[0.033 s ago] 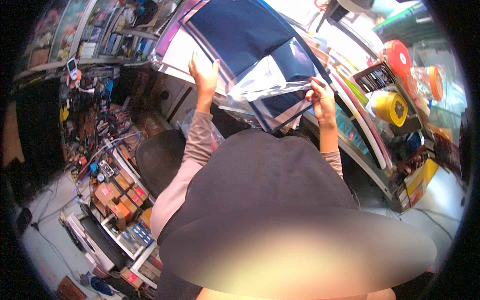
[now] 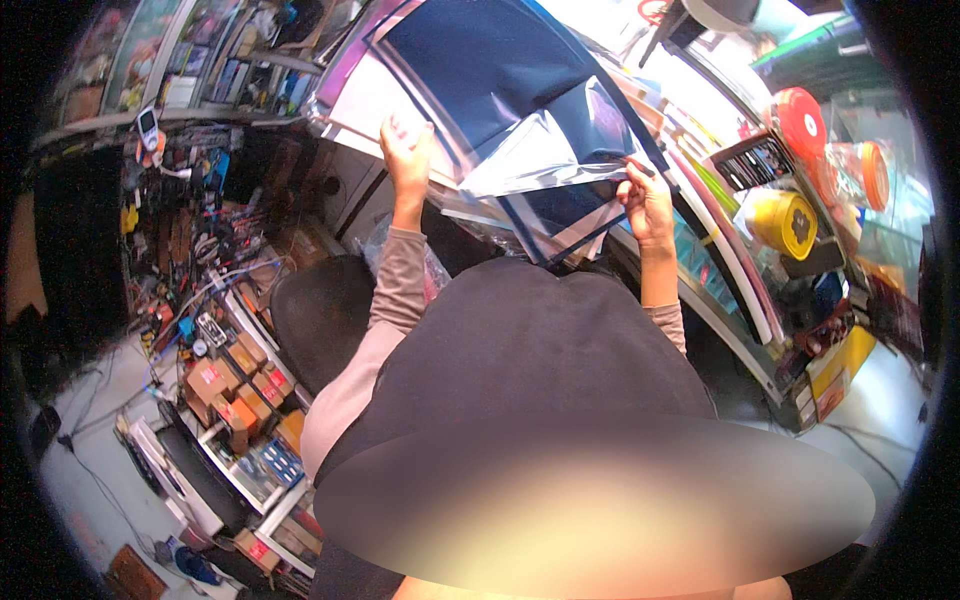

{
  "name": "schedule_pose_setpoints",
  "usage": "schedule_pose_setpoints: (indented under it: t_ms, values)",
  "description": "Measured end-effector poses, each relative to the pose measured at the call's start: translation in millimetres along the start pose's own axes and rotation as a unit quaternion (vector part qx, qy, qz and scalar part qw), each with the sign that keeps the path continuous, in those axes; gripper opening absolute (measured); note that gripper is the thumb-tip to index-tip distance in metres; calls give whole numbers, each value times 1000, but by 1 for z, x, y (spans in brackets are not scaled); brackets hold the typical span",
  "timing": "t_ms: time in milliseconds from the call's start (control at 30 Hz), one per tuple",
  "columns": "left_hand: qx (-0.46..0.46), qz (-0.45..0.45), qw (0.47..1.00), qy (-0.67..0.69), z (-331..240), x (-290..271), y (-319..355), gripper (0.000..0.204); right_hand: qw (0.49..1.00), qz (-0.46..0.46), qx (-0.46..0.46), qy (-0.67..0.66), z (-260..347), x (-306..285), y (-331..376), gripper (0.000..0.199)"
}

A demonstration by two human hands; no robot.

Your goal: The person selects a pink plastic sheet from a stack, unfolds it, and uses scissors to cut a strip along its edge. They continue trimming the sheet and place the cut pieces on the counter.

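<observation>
A large dark blue sheet [image 2: 470,60] with a see-through border lies in front of me over a stack of sheets. Clear plastic film [image 2: 525,155] is folded back across its near part and shines in the light. My right hand [image 2: 647,205] pinches the film's right edge between thumb and fingers. On the left, my left hand [image 2: 406,170] rests by the sheet's edge, over a pale sheet [image 2: 372,98], fingers stretched and thumb apart. Its fingertips are washed out by glare.
Rolled material [image 2: 735,265] lies along the right, near a yellow-lidded jar [image 2: 790,222] and a red-lidded container [image 2: 798,120]. A black chair [image 2: 318,320] stands at my left, with small cardboard boxes [image 2: 210,380] on a rack beyond it. Tools [image 2: 190,235] crowd the far left.
The film's fold has shifted slightly, and my left hand's fingertips sit a little lower in the picture. My right hand keeps its pinch.
</observation>
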State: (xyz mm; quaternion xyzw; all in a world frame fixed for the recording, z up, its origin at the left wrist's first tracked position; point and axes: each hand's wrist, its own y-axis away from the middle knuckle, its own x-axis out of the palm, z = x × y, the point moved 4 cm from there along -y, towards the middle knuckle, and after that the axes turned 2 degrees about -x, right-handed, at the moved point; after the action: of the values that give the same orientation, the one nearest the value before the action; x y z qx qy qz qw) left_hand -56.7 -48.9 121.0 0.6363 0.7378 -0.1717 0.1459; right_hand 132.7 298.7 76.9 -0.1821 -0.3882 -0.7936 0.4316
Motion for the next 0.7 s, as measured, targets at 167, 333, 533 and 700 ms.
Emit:
schedule_pose_setpoints:
  t_ms: [167,333,533,700]
  values:
    - [-254,116,924,261,42,-18,23,59,998,32,53,-16,-14,10,-9,23]
    - [-197,99,926,305,45,-21,13,28,986,112,36,114,-26,37,6,22]
    - [-232,124,924,277,97,-83,-3,22,761,304,-152,553,-35,81,17,36]
    - [-307,162,900,264,127,-118,0,16,553,344,-280,705,-59,96,44,69]
